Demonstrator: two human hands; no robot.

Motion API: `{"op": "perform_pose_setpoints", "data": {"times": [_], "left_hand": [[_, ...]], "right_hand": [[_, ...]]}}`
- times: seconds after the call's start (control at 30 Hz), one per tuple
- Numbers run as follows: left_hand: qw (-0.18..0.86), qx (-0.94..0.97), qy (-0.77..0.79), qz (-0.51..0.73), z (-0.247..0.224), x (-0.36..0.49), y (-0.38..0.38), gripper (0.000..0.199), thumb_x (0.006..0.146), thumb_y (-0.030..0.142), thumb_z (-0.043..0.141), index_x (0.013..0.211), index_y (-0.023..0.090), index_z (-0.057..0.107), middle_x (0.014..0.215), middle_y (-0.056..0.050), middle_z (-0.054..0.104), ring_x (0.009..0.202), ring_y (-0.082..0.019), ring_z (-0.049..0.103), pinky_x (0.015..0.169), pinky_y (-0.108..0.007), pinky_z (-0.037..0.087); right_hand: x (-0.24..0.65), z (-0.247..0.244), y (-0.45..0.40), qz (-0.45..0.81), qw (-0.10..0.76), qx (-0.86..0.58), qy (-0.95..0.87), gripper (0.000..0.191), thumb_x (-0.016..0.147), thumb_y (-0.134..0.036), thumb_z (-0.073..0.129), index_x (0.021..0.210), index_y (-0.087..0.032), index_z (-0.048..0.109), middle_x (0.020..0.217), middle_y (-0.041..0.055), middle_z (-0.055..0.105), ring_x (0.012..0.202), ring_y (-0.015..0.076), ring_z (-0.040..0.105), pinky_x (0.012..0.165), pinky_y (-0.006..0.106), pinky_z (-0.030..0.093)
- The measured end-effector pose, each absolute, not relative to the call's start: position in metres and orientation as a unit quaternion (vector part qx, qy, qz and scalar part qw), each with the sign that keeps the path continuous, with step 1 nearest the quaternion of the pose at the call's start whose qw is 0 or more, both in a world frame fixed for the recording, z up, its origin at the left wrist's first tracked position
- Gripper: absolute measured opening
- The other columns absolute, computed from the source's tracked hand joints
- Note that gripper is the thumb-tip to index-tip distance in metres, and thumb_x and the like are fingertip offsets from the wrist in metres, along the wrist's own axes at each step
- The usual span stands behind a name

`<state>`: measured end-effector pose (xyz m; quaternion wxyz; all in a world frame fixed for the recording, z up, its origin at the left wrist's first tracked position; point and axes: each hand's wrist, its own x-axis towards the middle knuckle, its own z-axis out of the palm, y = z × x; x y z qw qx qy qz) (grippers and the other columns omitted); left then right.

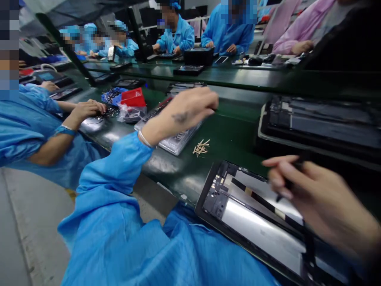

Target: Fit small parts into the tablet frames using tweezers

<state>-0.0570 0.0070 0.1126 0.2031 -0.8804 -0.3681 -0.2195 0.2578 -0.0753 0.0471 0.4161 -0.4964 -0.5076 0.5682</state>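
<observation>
My left hand (188, 111) hovers above the bench beside a clear plastic tray (177, 143). Its fingers are bent together and their tips are hidden, so whatever they pinch does not show. In my right hand (315, 198), blurred by motion, is a slim black tool (289, 180) gripped between thumb and fingers; its exact kind is unclear. That hand is over an opened tablet (256, 228), whose silver battery surfaces and dark ribbon cable are exposed. A small heap of thin beige strips (201, 148) lies between the tray and the tablet.
Stacked opened tablets (324, 119) stand at the right. A red bin (132, 97), a blue bin (113, 96) and a plastic bag (131, 114) sit to the left, near a co-worker's hands (86, 111). A raised shelf (226, 75) crosses behind; other people work beyond.
</observation>
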Motion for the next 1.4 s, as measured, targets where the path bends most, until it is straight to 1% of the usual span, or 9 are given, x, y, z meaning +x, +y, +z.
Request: {"op": "perform_pose_setpoints", "data": {"times": [0.07, 0.13, 0.2, 0.33, 0.57, 0.73, 0.83, 1.03, 1.4], "left_hand": [[0.307, -0.886, -0.245, -0.245, 0.105, -0.016, -0.024, 0.024, 0.104, 0.018, 0.047, 0.099, 0.016, 0.07, 0.09, -0.005, 0.069, 0.085, -0.019, 0.067, 0.074, -0.031, 0.053], [0.373, -0.887, -0.091, -0.257, 0.09, 0.013, -0.046, 0.023, 0.104, 0.022, 0.051, 0.101, 0.017, 0.074, 0.091, -0.004, 0.071, 0.083, -0.017, 0.068, 0.07, -0.029, 0.054], [0.395, -0.878, 0.017, -0.271, 0.075, 0.028, -0.054, 0.02, 0.102, 0.027, 0.06, 0.104, 0.017, 0.076, 0.096, -0.004, 0.072, 0.09, -0.017, 0.07, 0.073, -0.028, 0.056], [0.374, -0.878, 0.062, -0.292, 0.058, 0.039, -0.048, 0.017, 0.098, 0.03, 0.067, 0.104, 0.017, 0.077, 0.097, -0.002, 0.072, 0.095, -0.017, 0.071, 0.085, -0.028, 0.059], [0.365, -0.889, 0.098, -0.259, 0.058, 0.043, -0.046, 0.016, 0.101, 0.026, 0.061, 0.103, 0.024, 0.077, 0.097, 0.001, 0.074, 0.091, -0.013, 0.07, 0.082, -0.022, 0.058], [0.267, -0.907, -0.061, -0.318, 0.056, 0.035, -0.047, 0.02, 0.105, 0.033, 0.056, 0.097, 0.019, 0.068, 0.088, -0.003, 0.072, 0.08, -0.014, 0.066, 0.072, -0.026, 0.056], [0.242, -0.902, -0.2, -0.297, 0.057, 0.033, -0.049, 0.014, 0.105, 0.024, 0.054, 0.098, 0.015, 0.063, 0.088, -0.006, 0.07, 0.078, -0.016, 0.061, 0.071, -0.029, 0.053], [0.201, -0.918, -0.254, -0.228, 0.062, 0.034, -0.061, 0.017, 0.106, 0.016, 0.045, 0.098, 0.015, 0.061, 0.088, -0.005, 0.066, 0.08, -0.016, 0.058, 0.073, -0.027, 0.049], [0.295, -0.884, -0.277, -0.232, 0.07, 0.023, -0.065, 0.019, 0.1, 0.012, 0.051, 0.085, 0.018, 0.06, 0.078, -0.002, 0.062, 0.074, -0.018, 0.055, 0.064, -0.031, 0.041]], "right_hand": [[0.23, 0.051, -0.081, 0.662, 0.371, -0.452, -0.468, 0.038, 0.079, -0.056, 0.078, 0.082, -0.018, 0.075, 0.067, 0.0014, 0.054, 0.055, 0.0095, 0.04, 0.055, 0.028, 0.041], [0.219, 0.049, -0.082, 0.712, 0.379, -0.407, -0.429, 0.037, 0.08, -0.051, 0.079, 0.069, -0.017, 0.066, 0.065, -0.0007, 0.05, 0.059, 0.0095, 0.04, 0.056, 0.026, 0.039], [0.222, 0.044, -0.082, 0.721, 0.406, -0.395, -0.4, 0.036, 0.077, -0.045, 0.084, 0.068, -0.018, 0.062, 0.066, -0.0022, 0.047, 0.061, 0.009, 0.039, 0.056, 0.024, 0.036], [0.237, 0.037, -0.083, 0.704, 0.43, -0.42, -0.377, 0.031, 0.074, -0.041, 0.088, 0.084, -0.018, 0.071, 0.073, -0.0016, 0.052, 0.063, 0.0081, 0.042, 0.057, 0.022, 0.035], [0.239, 0.033, -0.081, 0.664, 0.451, -0.42, -0.424, 0.03, 0.074, -0.043, 0.088, 0.081, -0.02, 0.07, 0.064, -0.0035, 0.051, 0.058, 0.0081, 0.044, 0.053, 0.022, 0.036], [0.239, 0.036, -0.082, 0.531, 0.47, -0.457, -0.537, 0.028, 0.081, -0.044, 0.08, 0.082, -0.018, 0.07, 0.062, -0.0021, 0.055, 0.054, 0.0093, 0.046, 0.049, 0.023, 0.036], [0.239, 0.04, -0.084, 0.414, 0.463, -0.466, -0.63, 0.017, 0.089, -0.035, 0.07, 0.084, -0.019, 0.07, 0.067, -0.0008, 0.061, 0.056, 0.0108, 0.051, 0.052, 0.025, 0.039], [0.24, 0.038, -0.086, 0.243, 0.449, -0.455, -0.73, 0.01, 0.094, -0.026, 0.065, 0.087, -0.021, 0.069, 0.072, -0.0014, 0.063, 0.064, 0.0119, 0.055, 0.062, 0.027, 0.042], [0.243, 0.039, -0.086, 0.21, 0.432, -0.443, -0.757, 0.008, 0.092, -0.025, 0.064, 0.085, -0.022, 0.068, 0.075, 0.0006, 0.067, 0.063, 0.014, 0.056, 0.06, 0.03, 0.039]]}}
